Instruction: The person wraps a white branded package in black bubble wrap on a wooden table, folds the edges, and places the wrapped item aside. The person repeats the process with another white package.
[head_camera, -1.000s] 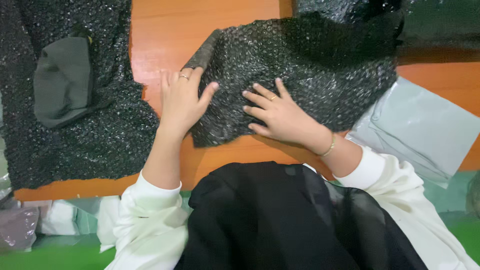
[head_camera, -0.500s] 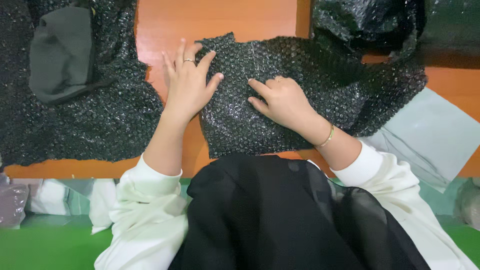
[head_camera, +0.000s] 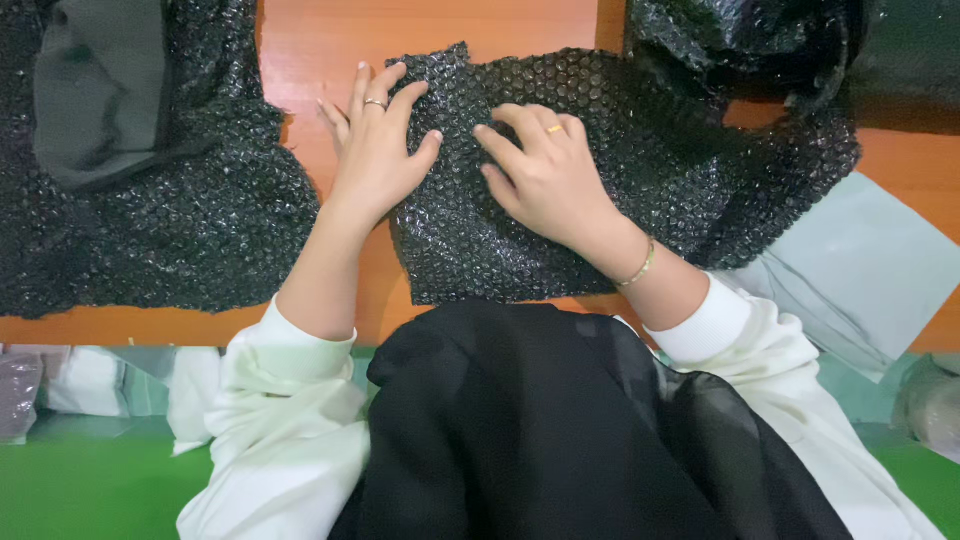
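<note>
Black bubble wrap sheet (head_camera: 620, 170) lies flat on the orange table (head_camera: 330, 40), just in front of the person, with the left hand (head_camera: 378, 150) pressing its left edge, fingers spread, and the right hand (head_camera: 548, 180) resting on its middle, fingers slightly curled and apart.

Bright, even overhead light. The black bubble wrap (head_camera: 560, 180) glints with many small highlights; glare whitens the orange surface (head_camera: 330, 40) at upper left. Shadows are soft, focus sharp throughout.
</note>
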